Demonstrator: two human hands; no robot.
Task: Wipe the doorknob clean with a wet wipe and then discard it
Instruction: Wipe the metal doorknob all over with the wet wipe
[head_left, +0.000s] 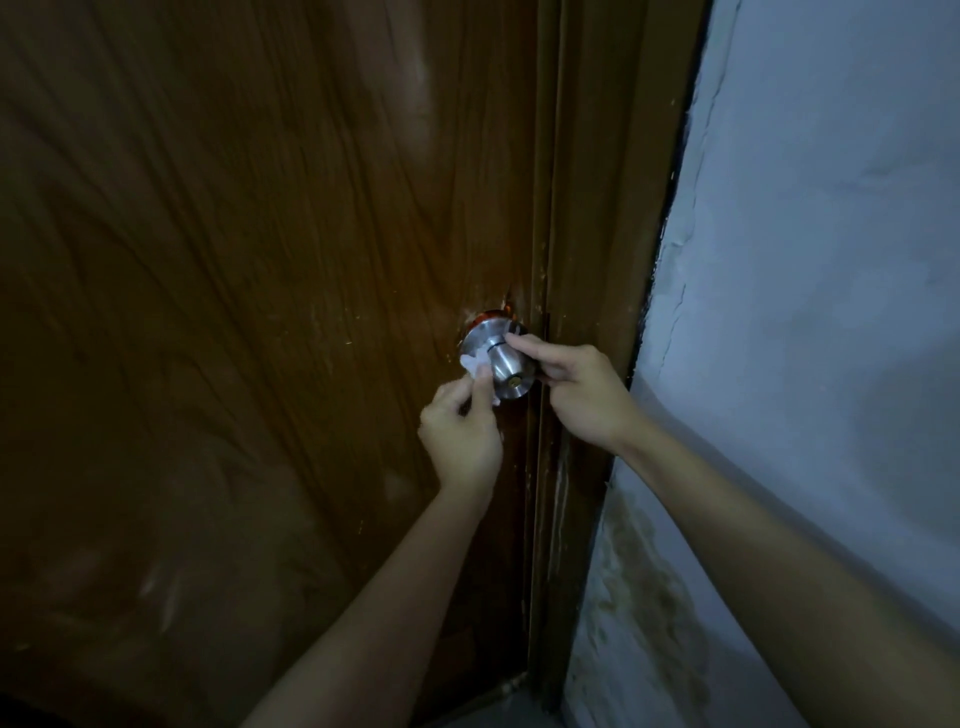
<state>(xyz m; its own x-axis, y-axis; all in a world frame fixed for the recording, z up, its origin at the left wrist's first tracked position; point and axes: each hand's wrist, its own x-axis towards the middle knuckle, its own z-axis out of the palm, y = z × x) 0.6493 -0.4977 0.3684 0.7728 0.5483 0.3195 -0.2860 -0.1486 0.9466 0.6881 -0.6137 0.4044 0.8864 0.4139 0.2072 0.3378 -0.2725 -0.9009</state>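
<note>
A round metal doorknob (508, 370) with a keyhole in its face sticks out of a brown wooden door (260, 312), close to the door's right edge. A white wet wipe (475, 362) is wrapped around the knob's neck, showing on its left side and a little on the upper right. My left hand (462, 431) pinches the wipe's left end just below and left of the knob. My right hand (576, 387) reaches in from the right, its fingers closed and its thumb and forefinger on the wipe's other end at the top of the neck.
The brown door frame (597, 260) runs top to bottom just right of the knob. A pale, stained and cracked wall (805, 312) fills the right side. The light is dim.
</note>
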